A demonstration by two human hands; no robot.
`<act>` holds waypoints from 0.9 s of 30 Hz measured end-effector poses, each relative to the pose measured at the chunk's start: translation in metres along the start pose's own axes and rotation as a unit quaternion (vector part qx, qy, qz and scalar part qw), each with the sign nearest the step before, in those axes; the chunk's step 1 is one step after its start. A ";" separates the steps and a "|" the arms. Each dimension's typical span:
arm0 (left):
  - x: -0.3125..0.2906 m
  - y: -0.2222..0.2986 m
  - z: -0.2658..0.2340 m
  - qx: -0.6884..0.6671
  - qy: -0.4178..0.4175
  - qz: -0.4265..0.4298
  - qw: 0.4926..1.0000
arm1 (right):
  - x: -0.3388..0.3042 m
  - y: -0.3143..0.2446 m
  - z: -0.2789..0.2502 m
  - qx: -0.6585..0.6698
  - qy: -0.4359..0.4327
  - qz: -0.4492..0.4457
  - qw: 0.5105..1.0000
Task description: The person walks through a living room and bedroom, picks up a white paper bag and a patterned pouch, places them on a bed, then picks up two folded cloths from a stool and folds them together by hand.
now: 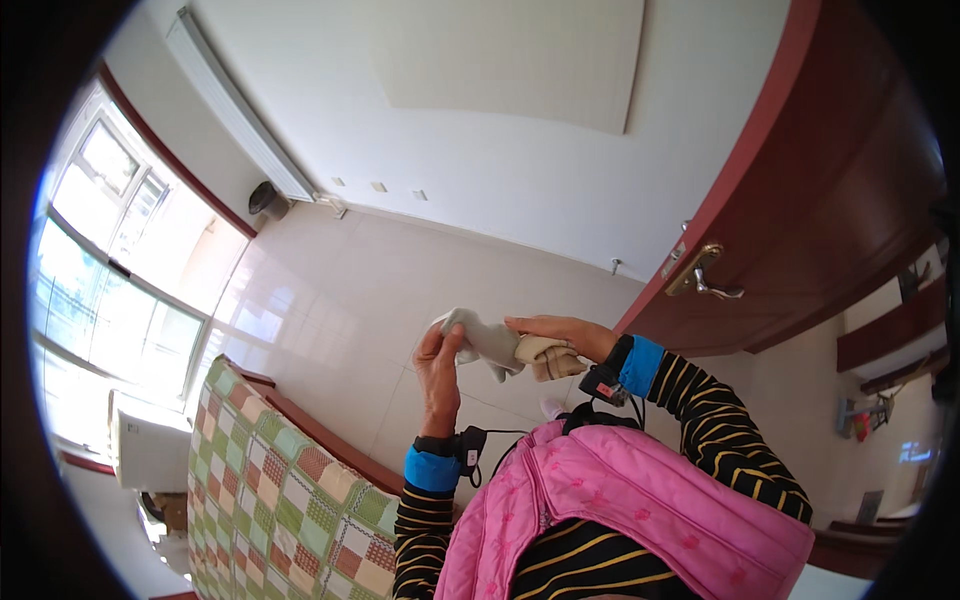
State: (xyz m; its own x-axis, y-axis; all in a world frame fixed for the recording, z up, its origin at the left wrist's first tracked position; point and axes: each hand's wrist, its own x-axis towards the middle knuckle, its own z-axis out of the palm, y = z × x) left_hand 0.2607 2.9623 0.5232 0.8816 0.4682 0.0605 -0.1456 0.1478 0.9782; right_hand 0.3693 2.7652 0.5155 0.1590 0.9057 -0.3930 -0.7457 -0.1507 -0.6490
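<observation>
Both my hands are in front of my body, holding soft pieces of fabric up over the floor. My left hand [438, 368] pinches one end of a pale grey, sock-like cloth [492, 342] between thumb and fingers. From the other side, my right hand [575, 333] reaches in with its fingers laid along the grey cloth's top edge. Beneath that hand hangs a bunched beige cloth [548, 357] with brown bands, gripped against the palm. The right thumb is hidden. Whether the two cloths are joined, I cannot tell.
A bed with a green-and-brown patchwork cover [290, 490] stands at the lower left, beside bright windows [120, 260]. On the right is a brown-red door [800, 200] with a metal handle [715, 285]. A dark bin [267, 202] sits by the far wall.
</observation>
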 end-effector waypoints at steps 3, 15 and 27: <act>0.000 -0.001 0.000 -0.035 -0.003 -0.011 0.999 | -0.004 -0.011 0.008 -0.032 0.006 0.060 0.998; -0.024 -0.043 -0.051 -0.020 0.081 -0.170 0.982 | 0.037 -0.021 0.014 -0.056 0.074 -0.042 0.995; -0.048 -0.049 -0.086 -0.015 0.161 -0.131 0.978 | 0.075 -0.018 0.033 -0.159 0.042 -0.024 0.986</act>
State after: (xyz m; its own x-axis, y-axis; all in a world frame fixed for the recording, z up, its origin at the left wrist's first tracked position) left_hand 0.1870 3.0079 0.4554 0.7034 0.6605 -0.2628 0.0493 0.3235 0.9449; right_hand 0.3730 2.8488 0.5193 0.2530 0.8807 -0.4005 -0.4973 -0.2367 -0.8347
